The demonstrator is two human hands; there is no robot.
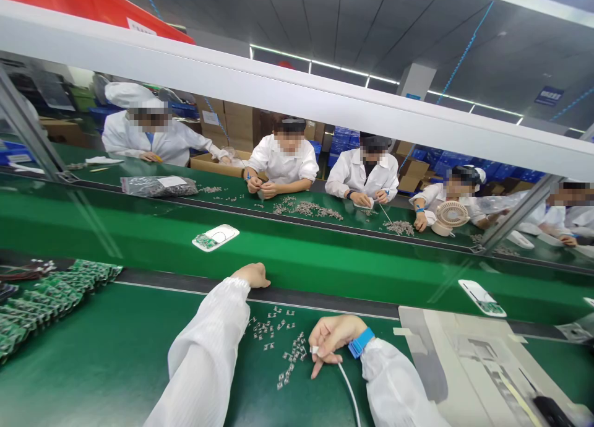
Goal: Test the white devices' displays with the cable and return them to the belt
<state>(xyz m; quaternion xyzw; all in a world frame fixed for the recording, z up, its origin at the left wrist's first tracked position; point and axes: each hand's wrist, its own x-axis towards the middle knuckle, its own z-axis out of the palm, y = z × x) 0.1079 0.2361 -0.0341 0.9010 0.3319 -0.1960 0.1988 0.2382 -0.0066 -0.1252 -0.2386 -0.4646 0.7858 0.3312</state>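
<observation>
My right hand (335,340), with a blue wrist strap (361,342), pinches the white end of a cable between thumb and fingers. The white cable (349,387) trails from it toward the bottom edge. Just left of that hand, small metal parts (293,353) lie scattered on the green table. My left hand (252,275) is stretched forward over the near edge of the green conveyor belt. Its fingers curl inward, and whatever they may hold is hidden. Farther left on the belt lies a white casing (225,234) with a green circuit board on it.
Green circuit boards (51,300) are piled at left. At right, a pale board (440,353) carries a black-handled tool (552,411). Another white casing (476,291) lies on the belt. Across it, several people in white work by metal parts, a plastic bag (155,187) and a fan (451,215).
</observation>
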